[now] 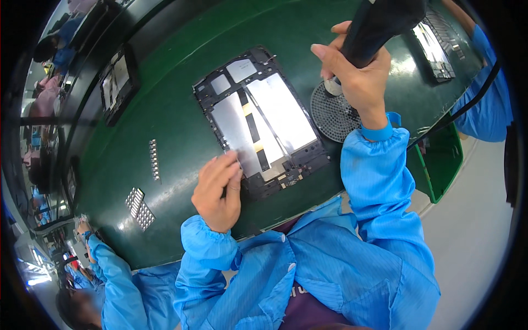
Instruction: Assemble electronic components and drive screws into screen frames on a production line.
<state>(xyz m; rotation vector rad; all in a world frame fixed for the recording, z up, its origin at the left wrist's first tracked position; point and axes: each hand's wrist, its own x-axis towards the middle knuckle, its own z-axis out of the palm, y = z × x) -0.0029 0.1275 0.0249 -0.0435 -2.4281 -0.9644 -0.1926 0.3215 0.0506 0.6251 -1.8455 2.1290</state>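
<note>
An opened tablet [291,118] lies on the green table in front of me, with silvery panels, a black frame and a dark ribbon strip with yellow patches. At its lower left edge is my left hand [217,190], its fingers loosely bent and the fingertips against the frame. My right hand [360,77] is wrapped around a black electric screwdriver [379,30], to the right of the tablet. Below that hand sits a round tray [330,115] full of small holes, partly covered by the hand. The screwdriver's tip cannot be made out.
Another opened tablet [116,85] lies at the left, and one more [434,52] at the far right. Small perforated strips [140,209] and a narrow strip [154,159] are on the left. A green bin [440,165] stands below the right edge. Co-workers' blue sleeves [118,275] show at both sides.
</note>
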